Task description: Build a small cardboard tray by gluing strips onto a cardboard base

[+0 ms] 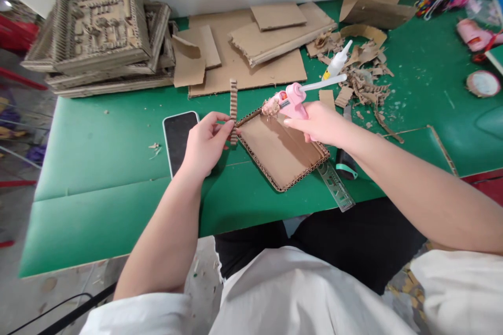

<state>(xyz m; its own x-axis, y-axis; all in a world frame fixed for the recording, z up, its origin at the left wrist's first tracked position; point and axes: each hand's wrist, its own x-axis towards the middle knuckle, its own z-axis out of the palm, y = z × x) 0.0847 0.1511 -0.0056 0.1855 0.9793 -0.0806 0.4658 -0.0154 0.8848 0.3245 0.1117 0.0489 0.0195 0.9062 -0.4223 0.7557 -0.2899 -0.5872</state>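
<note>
My left hand (210,141) pinches a narrow strip of corrugated cardboard (233,97), held upright beside the left corner of a shallow cardboard tray (281,154). In my right hand (320,123) is a pink hot glue gun (293,100), with a pale glue stick (324,82) poking out of its back. The gun's nozzle end, crusted with brownish residue, is over the tray's far edge. The tray lies tilted on the green table, its low rim showing the corrugated edges. Part of its right side is hidden under my right hand.
A phone (181,138) lies left of the tray. A clear ruler (336,188) and a dark-handled cutter (346,162) are at its right. Behind are stacked cardboard frames (100,26), flat sheets (251,76), a white glue bottle (337,63), paper scraps (367,84) and a tape roll (483,84).
</note>
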